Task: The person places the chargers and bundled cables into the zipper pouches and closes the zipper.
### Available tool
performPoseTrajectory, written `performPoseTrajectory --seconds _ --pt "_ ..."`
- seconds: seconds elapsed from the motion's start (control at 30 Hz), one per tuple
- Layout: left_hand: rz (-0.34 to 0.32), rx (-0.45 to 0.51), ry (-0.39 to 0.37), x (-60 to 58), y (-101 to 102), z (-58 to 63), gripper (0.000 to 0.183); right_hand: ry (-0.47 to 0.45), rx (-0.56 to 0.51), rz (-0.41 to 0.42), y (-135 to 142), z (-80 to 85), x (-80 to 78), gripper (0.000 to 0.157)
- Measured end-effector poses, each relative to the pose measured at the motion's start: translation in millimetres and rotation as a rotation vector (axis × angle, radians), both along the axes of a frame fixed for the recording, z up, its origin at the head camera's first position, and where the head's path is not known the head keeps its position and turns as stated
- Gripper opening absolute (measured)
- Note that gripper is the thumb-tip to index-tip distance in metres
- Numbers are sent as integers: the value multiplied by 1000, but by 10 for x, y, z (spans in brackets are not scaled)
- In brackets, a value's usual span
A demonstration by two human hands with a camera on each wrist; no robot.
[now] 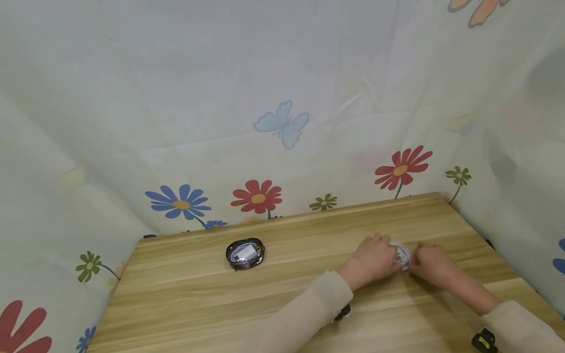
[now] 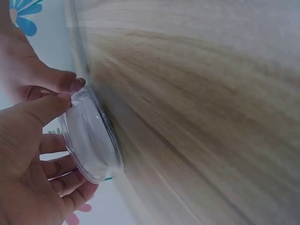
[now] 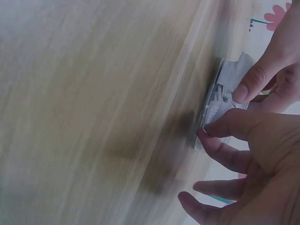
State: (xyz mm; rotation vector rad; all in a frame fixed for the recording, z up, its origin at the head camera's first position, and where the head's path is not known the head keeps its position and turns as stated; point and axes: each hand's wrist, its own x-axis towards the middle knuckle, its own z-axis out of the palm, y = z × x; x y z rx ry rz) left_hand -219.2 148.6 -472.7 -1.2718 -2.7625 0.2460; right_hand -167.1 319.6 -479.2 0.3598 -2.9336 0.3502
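Observation:
A clear, round, shallow case [image 1: 400, 256] with a coiled white cable inside is between the two hands on the right side of the table. My left hand [image 1: 374, 256] grips its left side; in the left wrist view the fingers curl under the case [image 2: 91, 136] and the thumb lies along its near edge. My right hand [image 1: 434, 264] pinches the opposite rim between thumb and index finger, as the right wrist view shows, while its other fingers [image 3: 218, 187] spread away from the case. White connector ends show inside the case [image 3: 220, 96]. Part of the case is hidden behind the fingers.
A black-rimmed oval case [image 1: 245, 254] holding a white block and cable lies on the left part of the wooden table [image 1: 198, 304]. Flower-printed cloth [image 1: 282, 166] hangs behind the table and along both sides. Black devices [image 1: 484, 340] are strapped near the wrists.

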Motion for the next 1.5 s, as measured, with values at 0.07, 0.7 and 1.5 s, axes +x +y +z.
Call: performPoseTrajectory --seconds 0.07,0.7,1.5 --pt "2 -3 1 10 -1 1 40 22 -9 -5 0 -9 -3 35" --pt "-45 -5 0 63 -51 -54 40 112 65 -86 135 -7 33 21" --pt "-422 -52 -55 -256 -278 -56 48 112 49 -75 274 -23 -190 13"
